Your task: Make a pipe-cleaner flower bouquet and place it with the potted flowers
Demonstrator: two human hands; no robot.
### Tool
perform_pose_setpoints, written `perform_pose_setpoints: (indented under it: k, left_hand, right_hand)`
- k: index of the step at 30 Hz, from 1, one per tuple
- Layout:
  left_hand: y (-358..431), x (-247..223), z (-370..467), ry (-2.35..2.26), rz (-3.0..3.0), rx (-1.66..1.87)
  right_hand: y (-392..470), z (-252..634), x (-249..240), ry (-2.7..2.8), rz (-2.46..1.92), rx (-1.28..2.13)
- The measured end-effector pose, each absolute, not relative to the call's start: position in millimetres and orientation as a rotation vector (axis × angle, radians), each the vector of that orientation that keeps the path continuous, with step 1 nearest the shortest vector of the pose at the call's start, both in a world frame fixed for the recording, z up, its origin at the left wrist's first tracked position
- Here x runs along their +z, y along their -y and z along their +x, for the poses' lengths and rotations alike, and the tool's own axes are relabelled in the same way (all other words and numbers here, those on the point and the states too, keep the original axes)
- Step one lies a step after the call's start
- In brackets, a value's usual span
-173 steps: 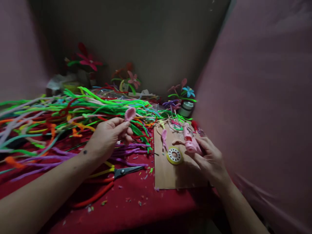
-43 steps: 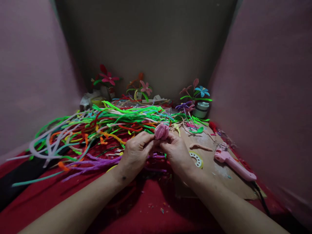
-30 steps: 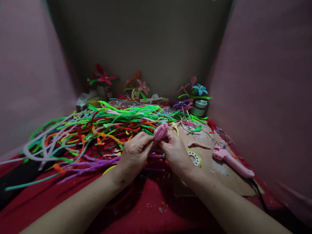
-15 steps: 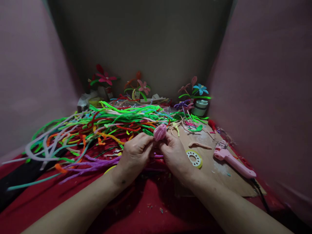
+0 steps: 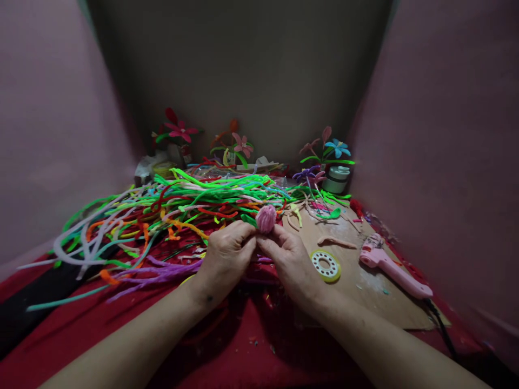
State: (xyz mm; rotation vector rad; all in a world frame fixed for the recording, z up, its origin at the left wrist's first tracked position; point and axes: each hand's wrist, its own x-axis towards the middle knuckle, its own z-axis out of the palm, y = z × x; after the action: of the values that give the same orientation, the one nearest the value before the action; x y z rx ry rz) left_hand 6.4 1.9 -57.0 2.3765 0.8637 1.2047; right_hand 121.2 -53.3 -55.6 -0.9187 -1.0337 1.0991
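Red cloth: we are seeing it (image 5: 243, 370) along the bottom of the frame, scraps scattering over it.
Left hand: we are keying it (image 5: 231, 251) just left of centre, thumb and forefinger pinching at the lower left of the bud's base; we cannot tell if a stem is running between them.
Right hand: we are marking it (image 5: 287, 254) just right of centre, thumb and forefinger pinching under the bud's base.
Pink bud: we are placing it (image 5: 266, 219) mid-frame, sitting directly above the fingertips, grooves and long axis running near upright; both hands are touching its base, the right looking slightly nearer.
Cardboard: we are noting it (image 5: 393, 310) lower right, carrying the tape roll (image 5: 333, 268) beside the right wrist and the pink glue gun (image 5: 395, 271) farther right.
Fuzzy stems: we are logging a heap (image 5: 219, 188) filling centre left, purple stems (image 5: 162, 276) lying nearer.
Flowers: we are spotting red (image 5: 181, 131), pink (image 5: 242, 146) and blue (image 5: 337, 147) blooms standing along the back, a lidded jar (image 5: 335, 181) sitting under the blue one.
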Motion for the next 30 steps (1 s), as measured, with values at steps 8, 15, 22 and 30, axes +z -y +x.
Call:
perform_pose_setpoints:
  k: [8,15,22,30]
  left_hand:
    - [-5,-58,5,-0.817,2.449,1.201]
    - [-6,-62,3,-0.761,2.882,1.104]
    - [-3,-60,0,-0.665,2.969,0.964]
    - [-6,-56,0,-0.811,2.796,1.169]
  right_hand:
    - [51,123,-63,1.004,-0.848,1.182]
    - [48,127,-65,0.888,-0.702,1.375]
    - [46,133,-66,0.908,-0.723,1.315]
    - [46,133,-61,1.041,-0.856,1.113]
